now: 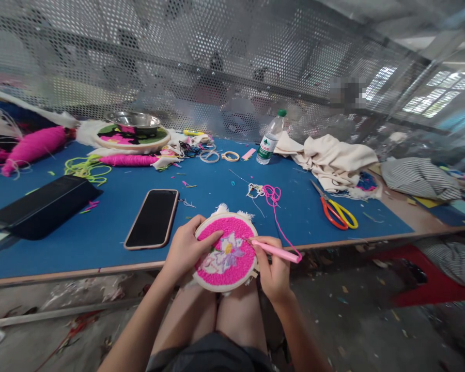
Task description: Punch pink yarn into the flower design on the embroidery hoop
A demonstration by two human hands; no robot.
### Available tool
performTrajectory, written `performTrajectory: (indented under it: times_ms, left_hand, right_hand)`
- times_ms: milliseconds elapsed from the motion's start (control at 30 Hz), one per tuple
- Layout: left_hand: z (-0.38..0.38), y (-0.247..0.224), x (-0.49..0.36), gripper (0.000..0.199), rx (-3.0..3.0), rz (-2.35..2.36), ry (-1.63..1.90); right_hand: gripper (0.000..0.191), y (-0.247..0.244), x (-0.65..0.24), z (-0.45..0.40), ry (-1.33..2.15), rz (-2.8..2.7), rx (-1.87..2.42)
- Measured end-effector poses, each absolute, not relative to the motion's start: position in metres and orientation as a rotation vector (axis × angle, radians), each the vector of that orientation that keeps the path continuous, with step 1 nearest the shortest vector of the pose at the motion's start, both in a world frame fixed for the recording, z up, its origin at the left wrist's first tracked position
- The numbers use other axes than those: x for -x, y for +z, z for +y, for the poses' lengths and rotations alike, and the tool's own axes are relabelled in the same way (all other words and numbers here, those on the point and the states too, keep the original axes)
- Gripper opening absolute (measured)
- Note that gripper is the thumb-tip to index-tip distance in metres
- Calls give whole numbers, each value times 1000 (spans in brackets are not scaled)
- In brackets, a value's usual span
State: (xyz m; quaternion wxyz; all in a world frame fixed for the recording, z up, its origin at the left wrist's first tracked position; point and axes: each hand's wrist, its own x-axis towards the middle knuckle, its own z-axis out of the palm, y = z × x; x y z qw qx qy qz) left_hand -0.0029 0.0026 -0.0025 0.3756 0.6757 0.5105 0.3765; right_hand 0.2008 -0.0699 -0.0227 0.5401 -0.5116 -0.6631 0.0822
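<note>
A round embroidery hoop [227, 279] with bright pink looped fabric and a white and purple flower rests over the lap, against the table edge. My left hand [188, 245] grips its left rim, thumb lying on the pink stitching. Between the fingers of my right hand [273, 266] is a pink punch needle pen [277, 250], its tip at the pink area right of the flower. Pink yarn [278, 219] runs from the pen's back end up to a small loose tangle on the table.
On the blue table [217, 191] lie a phone [152, 219], a black case [42, 206], scissors [335, 206], and cream cloth [333, 157]. A water bottle [270, 139], small hoops, a metal bowl [134, 120] and pink yarn bundles stand or lie further back.
</note>
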Motion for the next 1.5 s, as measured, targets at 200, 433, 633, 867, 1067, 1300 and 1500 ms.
performTrajectory:
  times_ms: [200,433,633,867,1067,1300,1500]
  left_hand:
    - [1,-3,5,30,-1783,1253,994]
    - [1,-1,3,31,-1732,1269,1003]
    - [1,1,3,31,-1707,1300,966]
    - [2,-3,3,32,-1701,1296,972]
    - [2,-3,3,30,-1714,1302,961]
    - [-1,1,5,30,-1748,1240,1010]
    - [1,-1,4,30,-1690,1288,1005]
  right_hand:
    - [9,-4,-196,-57,134,-1719,1292]
    - [13,-15,-194,-57,35,-1752,1310]
    - [21,-25,-201,-71,168,-1613,1228]
    - [23,-29,-204,-76,204,-1608,1230]
    - [20,-23,-204,-77,247,-1634,1244]
    - [7,-6,-193,-58,211,-1730,1368]
    - [12,-18,-193,-61,340,-1497,1344]
